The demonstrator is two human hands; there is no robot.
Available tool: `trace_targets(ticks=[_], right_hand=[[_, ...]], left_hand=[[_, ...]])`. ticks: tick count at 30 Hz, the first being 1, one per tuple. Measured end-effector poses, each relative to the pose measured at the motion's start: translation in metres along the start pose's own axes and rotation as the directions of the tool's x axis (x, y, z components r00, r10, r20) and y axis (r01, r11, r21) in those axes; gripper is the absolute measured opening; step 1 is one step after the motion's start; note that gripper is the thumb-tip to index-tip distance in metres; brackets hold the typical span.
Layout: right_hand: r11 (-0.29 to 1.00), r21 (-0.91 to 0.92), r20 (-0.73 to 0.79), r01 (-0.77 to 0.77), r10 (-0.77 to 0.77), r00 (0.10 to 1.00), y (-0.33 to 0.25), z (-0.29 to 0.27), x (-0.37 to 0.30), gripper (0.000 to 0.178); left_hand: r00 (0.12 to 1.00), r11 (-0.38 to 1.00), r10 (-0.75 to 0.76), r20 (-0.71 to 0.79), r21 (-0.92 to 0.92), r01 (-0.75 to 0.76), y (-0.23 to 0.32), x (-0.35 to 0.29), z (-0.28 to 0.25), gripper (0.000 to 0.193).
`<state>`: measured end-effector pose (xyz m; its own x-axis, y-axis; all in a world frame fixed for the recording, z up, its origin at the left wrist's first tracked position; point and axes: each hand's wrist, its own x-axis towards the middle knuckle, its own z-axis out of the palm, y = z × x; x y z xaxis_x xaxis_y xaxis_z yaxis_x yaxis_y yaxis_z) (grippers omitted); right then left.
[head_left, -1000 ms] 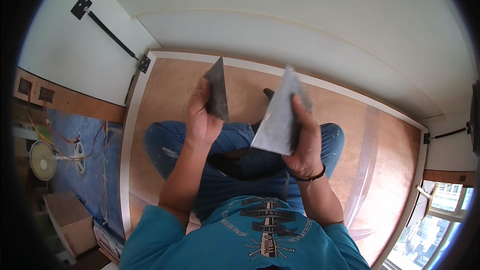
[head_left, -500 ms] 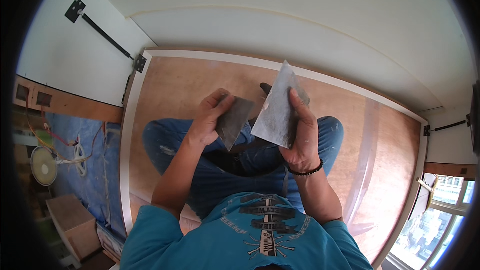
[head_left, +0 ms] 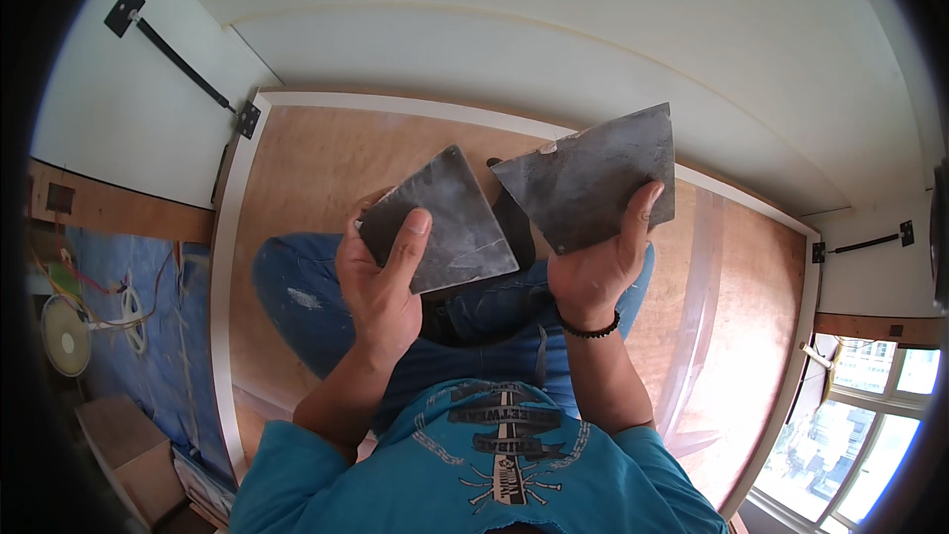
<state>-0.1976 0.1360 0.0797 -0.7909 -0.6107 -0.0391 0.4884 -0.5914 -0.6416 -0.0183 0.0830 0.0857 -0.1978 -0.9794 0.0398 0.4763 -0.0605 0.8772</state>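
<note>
A flat grey tile-like plate (head_left: 453, 222) with straight edges and pale streaks lies across my left hand (head_left: 380, 295), thumb on its face and the other fingers mostly hidden beneath. My right hand (head_left: 596, 275) grips a second grey plate (head_left: 591, 173), larger and tapering to a corner on its left, with a small chipped spot on the upper edge. Its thumb presses the lower right part. Both plates hang over my lap, tilted, their broad faces turned up. A narrow gap separates them. What the plates are made of I cannot tell.
I sit cross-legged on a brown wooden panel (head_left: 326, 163) with a white raised rim (head_left: 222, 336). A black strut (head_left: 183, 64) joins the rim's left corner to the white wall; another strut (head_left: 870, 242) is at right. A fan (head_left: 66, 336) and a box (head_left: 133, 450) stand left, a window (head_left: 840, 425) right.
Both plates have turned so that their broad faces show. The right plate has swung to the right, its tip now pointing left. My left hand has rotated, its thumb now across the plate.
</note>
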Motion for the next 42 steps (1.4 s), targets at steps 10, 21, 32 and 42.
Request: trace_targets(ticks=[10, 21, 32, 42], right_hand=[[0.978, -0.040, 0.143, 0.205, -0.198, 0.970, -0.011, 0.016, 0.002, 0.070], [0.999, -0.047, 0.223, 0.000, 0.011, 0.975, -0.013, 0.004, -0.016, 0.068], [0.997, 0.001, 0.398, -0.074, 0.068, 0.915, 0.002, -0.005, -0.017, 0.045], [0.884, -0.464, 0.497, 0.054, 0.209, 0.842, 0.008, -0.014, -0.028, 0.047]], left_hand=[[0.539, 0.080, 0.524, 0.660, 0.592, -0.802, 0.005, -0.012, 0.015, 0.040], [0.461, -0.183, 0.510, 0.726, 0.615, -0.767, -0.034, -0.024, 0.023, 0.032], [0.416, -0.180, 0.574, 0.706, 0.604, -0.776, -0.036, -0.005, 0.017, 0.033], [0.376, -0.214, 0.614, 0.695, 0.604, -0.768, -0.002, 0.027, 0.029, 0.035]])
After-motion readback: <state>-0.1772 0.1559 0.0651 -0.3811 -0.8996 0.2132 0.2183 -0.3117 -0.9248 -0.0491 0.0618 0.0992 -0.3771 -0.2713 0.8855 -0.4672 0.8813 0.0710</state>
